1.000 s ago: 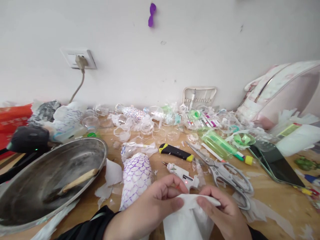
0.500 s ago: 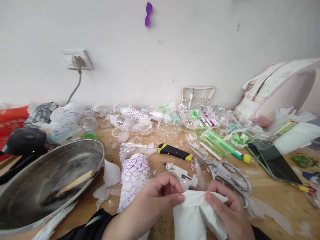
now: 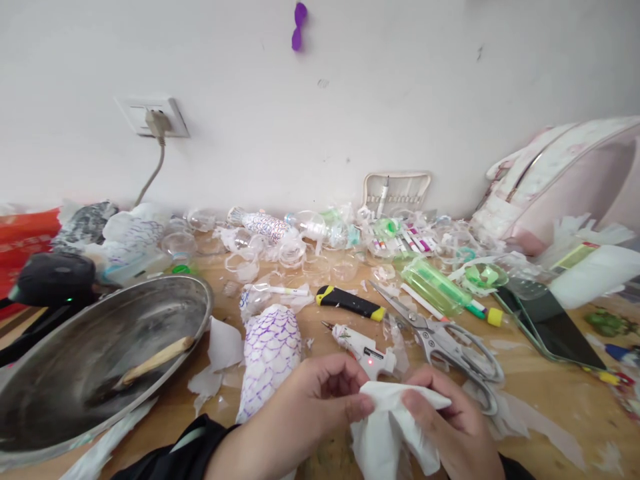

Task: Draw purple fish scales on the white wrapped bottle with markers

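Observation:
Both my left hand (image 3: pixel 320 407) and my right hand (image 3: pixel 447 420) pinch the upper edge of a white tissue (image 3: pixel 383 430), which hangs down between them in folds. The thumbs press on its near side; the fingertips behind it are partly hidden. Just beyond my hands lies a white glue gun (image 3: pixel 367 350) with a small red light lit. Left of it rests a white bottle-shaped piece with purple scale lines (image 3: pixel 270 353), partly covered by my left forearm. A black and yellow utility knife (image 3: pixel 350 303) and grey-handled scissors (image 3: pixel 445 343) lie farther off.
A metal basin (image 3: pixel 200 293) holding a wooden-handled brush (image 3: pixel 160 360) stands at the left. Plastic bottle scraps and markers (image 3: pixel 415 240) crowd the wall side. At right lie a green bottle (image 3: pixel 433 283), a phone (image 3: pixel 555 327) and a pink and white backpack (image 3: pixel 570 180).
My hands have drawn slightly closer together, and the tissue between them is more bunched and folded. The things on the table have stayed in place.

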Demonstrator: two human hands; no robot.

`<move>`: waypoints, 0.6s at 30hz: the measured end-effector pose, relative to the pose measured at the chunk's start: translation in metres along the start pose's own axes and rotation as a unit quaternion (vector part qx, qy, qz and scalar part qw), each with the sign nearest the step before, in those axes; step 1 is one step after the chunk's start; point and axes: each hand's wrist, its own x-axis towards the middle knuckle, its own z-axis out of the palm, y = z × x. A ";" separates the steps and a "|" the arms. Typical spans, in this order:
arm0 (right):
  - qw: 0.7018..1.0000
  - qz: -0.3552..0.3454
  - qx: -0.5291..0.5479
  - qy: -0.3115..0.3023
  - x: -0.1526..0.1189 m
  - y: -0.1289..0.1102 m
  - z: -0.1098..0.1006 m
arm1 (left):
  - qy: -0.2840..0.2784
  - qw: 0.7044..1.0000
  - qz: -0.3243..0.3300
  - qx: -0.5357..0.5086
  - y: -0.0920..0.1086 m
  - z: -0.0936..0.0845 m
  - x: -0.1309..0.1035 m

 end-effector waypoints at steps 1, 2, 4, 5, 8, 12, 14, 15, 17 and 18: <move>1.000 -0.011 0.009 -0.014 0.001 0.001 -0.001 | -0.006 1.000 0.004 0.000 -0.001 0.000 0.000; 0.999 -0.026 0.013 -0.026 0.003 0.002 -0.003 | -0.012 1.000 0.004 0.000 -0.001 0.000 0.000; 0.996 -0.073 -0.010 -0.053 0.005 0.004 -0.005 | -0.020 1.000 0.004 -0.007 -0.001 0.000 -0.001; 0.993 -0.092 -0.038 -0.069 0.006 0.005 -0.006 | -0.020 1.000 0.009 -0.007 0.000 0.000 -0.001; 0.988 -0.070 -0.128 -0.046 0.005 0.006 -0.005 | -0.013 0.999 0.025 0.037 0.001 0.002 -0.004; 0.983 -0.029 -0.171 0.053 -0.002 0.005 0.001 | -0.016 0.972 0.036 0.233 0.004 0.005 -0.012; 0.982 -0.031 -0.182 0.049 -0.004 0.004 0.002 | -0.029 0.957 0.048 0.285 0.005 0.006 -0.014; 0.982 -0.021 -0.182 0.045 -0.005 0.003 0.002 | -0.035 0.956 0.057 0.287 0.005 0.006 -0.015; 0.985 0.003 -0.169 0.026 -0.006 0.004 0.001 | -0.030 0.961 0.073 0.267 0.003 0.006 -0.014; 0.988 0.017 -0.155 0.013 -0.006 0.005 0.000 | -0.025 0.965 0.069 0.253 0.002 0.006 -0.013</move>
